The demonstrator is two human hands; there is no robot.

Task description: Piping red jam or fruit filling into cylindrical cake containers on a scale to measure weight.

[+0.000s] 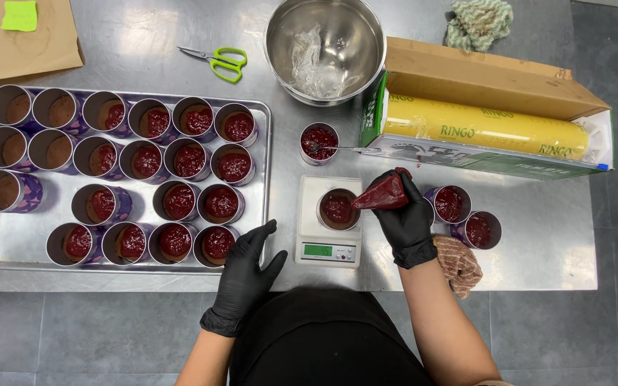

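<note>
Two black-gloved hands at the steel tabletop (538, 243): the right hand (403, 214) has its grip closed round a red-filled piping bag (384, 194), tip over the round metal cup (337, 209) on the small white scale (329, 223), so fill gets weighed. Left hand (246, 268) rests open beside the tray of filled cups (266, 179).

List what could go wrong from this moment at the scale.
1. The right hand squeezes the red piping bag over the cup on the scale; too much squeeze may overshoot the weight or spill onto the scale.
2. The left hand rests beside the tray's front cups and might knock one.
</note>
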